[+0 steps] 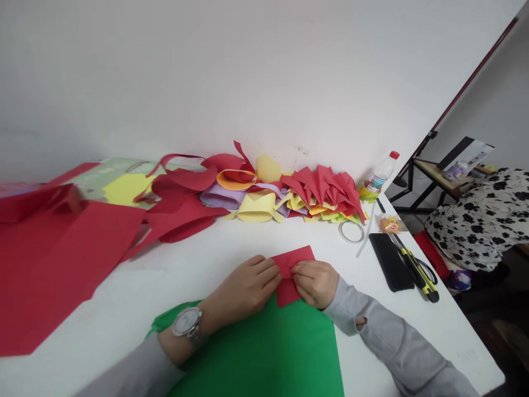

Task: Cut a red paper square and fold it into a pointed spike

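Note:
A small folded piece of red paper (294, 262) lies on the white table (173, 275), partly over a green sheet (273, 353). My left hand (243, 289), with a silver watch on its wrist, presses its fingertips on the paper's left side, fingers curled together. From the right, my right hand (316, 282) pinches the same paper. Both hands meet at a fold near the middle.
Large red sheets (53, 259) lie at the left. A heap of red, yellow and purple paper shapes (268, 193) lines the wall. At the right are a tape roll (351, 231), a water bottle (382, 173), a black phone (390, 262), scissors and a yellow cutter (417, 267).

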A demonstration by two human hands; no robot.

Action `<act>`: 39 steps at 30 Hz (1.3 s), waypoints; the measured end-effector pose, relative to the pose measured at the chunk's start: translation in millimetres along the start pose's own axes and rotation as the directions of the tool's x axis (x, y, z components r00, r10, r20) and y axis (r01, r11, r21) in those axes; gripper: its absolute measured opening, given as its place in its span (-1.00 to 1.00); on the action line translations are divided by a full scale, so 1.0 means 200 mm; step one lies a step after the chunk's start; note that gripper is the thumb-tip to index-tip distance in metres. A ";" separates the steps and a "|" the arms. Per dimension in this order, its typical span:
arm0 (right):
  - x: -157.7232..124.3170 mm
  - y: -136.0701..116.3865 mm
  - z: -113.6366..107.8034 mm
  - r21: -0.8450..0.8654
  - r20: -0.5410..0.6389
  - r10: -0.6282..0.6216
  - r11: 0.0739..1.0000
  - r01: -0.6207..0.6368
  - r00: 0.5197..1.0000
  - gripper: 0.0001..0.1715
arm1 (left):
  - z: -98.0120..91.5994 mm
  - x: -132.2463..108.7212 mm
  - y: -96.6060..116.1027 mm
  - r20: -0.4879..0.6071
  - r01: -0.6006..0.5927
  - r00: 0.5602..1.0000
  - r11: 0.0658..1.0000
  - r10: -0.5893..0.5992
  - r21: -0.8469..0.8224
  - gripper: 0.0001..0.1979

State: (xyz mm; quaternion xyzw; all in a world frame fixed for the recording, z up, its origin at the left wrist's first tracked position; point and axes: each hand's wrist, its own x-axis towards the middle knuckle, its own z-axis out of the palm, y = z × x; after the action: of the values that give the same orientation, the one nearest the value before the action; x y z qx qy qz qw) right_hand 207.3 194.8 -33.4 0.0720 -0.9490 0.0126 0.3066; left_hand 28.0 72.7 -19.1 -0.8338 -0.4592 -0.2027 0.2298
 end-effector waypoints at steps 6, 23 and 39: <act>-0.01 -0.01 -0.01 0.038 -0.066 0.010 0.999 -0.008 0.998 -0.73 | -0.04 -0.03 -0.01 -0.067 -0.021 0.997 0.999 0.023 0.029 -0.76; -0.02 -0.03 0.01 -0.027 -0.109 0.017 0.999 -0.020 0.994 -0.81 | -0.03 -0.04 0.00 -0.055 0.025 0.998 0.999 -0.027 -0.045 -0.74; -0.05 0.05 -0.05 -0.176 -0.208 -0.018 0.984 -0.019 0.978 -0.75 | -0.05 -0.12 -0.12 -0.100 0.108 0.988 0.992 -0.114 -0.057 -0.78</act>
State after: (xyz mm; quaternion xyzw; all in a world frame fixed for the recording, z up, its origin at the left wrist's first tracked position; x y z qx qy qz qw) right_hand 220.9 207.3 -30.7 0.0426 -0.9090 -0.0641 0.4097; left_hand -5.0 61.7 -19.6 -0.8009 -0.4872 -0.2697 0.2203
